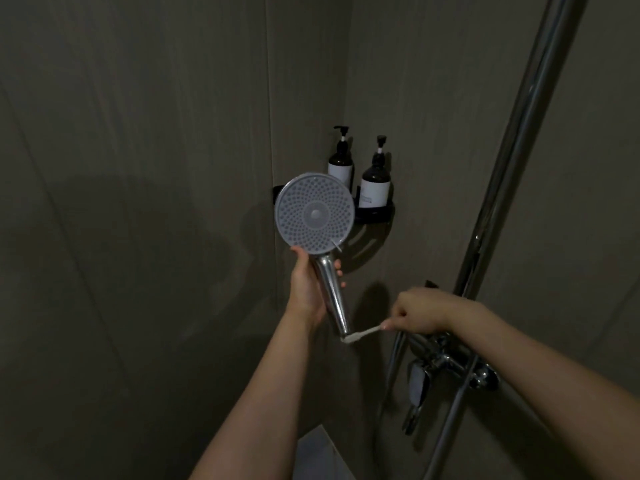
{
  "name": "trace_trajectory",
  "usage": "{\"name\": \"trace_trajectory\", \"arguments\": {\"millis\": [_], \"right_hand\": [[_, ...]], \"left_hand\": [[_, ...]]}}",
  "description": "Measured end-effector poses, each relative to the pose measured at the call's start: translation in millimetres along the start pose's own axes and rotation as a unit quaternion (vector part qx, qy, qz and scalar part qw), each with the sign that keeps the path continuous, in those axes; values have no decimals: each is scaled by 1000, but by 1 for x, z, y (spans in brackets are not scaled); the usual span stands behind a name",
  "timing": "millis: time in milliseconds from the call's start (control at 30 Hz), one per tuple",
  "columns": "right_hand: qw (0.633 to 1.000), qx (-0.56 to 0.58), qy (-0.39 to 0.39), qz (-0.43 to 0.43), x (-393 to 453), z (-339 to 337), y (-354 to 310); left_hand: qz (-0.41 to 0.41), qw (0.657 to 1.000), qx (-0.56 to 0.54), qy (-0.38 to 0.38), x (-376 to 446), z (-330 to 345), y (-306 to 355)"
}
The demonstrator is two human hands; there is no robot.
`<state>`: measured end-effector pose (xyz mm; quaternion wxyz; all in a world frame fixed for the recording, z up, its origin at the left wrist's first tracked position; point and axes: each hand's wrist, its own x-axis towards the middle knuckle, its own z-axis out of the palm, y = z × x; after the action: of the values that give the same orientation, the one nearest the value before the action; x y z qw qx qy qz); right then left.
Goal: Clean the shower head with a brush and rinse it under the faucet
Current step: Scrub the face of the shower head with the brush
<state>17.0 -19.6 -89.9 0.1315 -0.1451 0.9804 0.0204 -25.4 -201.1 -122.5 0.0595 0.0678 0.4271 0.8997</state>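
My left hand [306, 289] grips the chrome handle of the shower head [315, 213], holding it upright with its round grey nozzle face turned toward me. No hose hangs from the handle's lower end. My right hand [420, 311] is closed around a small white brush [362, 334], shaped like a toothbrush. The bristle end of the brush touches the bottom tip of the handle. The chrome faucet [446, 363] is mounted on the wall just below my right wrist.
Two dark pump bottles [374, 181] stand in a black corner shelf [375, 213] behind the shower head. A chrome riser pipe [512, 161] runs up the right wall. Grey tiled walls close in on both sides in dim light.
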Motion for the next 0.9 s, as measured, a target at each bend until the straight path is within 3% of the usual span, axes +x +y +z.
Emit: {"name": "trace_trajectory", "arguments": {"millis": [67, 167, 267, 300, 367, 433, 567, 667, 800, 900], "right_hand": [[999, -25, -7, 29, -3, -5, 4], [999, 42, -14, -3, -2, -6, 1], [999, -28, 9, 25, -2, -6, -1], [998, -34, 25, 54, -3, -9, 5], [993, 58, 69, 72, -5, -16, 16], [971, 185, 149, 18, -2, -20, 16], [948, 212, 231, -47, 10, -34, -15], [963, 173, 206, -28, 13, -38, -20], [993, 109, 39, -25, 4, -27, -11], [989, 118, 79, -38, 0, -27, -9]], "left_hand": [[0, 1000, -6, 4, 1, -2, 0], [-2, 1000, -22, 19, 1, -4, -1], [-10, 999, -33, 24, 1, -5, 1], [-13, 999, -26, 27, 1, -6, 1], [-19, 999, 3, 36, 2, -7, -1], [-19, 998, 31, 55, 2, -4, -4], [-40, 996, 3, 79, 0, 6, -6], [-40, 995, -21, 86, 1, 7, -4], [-38, 996, -29, 80, 2, 0, 2], [-47, 995, -3, 87, 2, -6, -2]]}}
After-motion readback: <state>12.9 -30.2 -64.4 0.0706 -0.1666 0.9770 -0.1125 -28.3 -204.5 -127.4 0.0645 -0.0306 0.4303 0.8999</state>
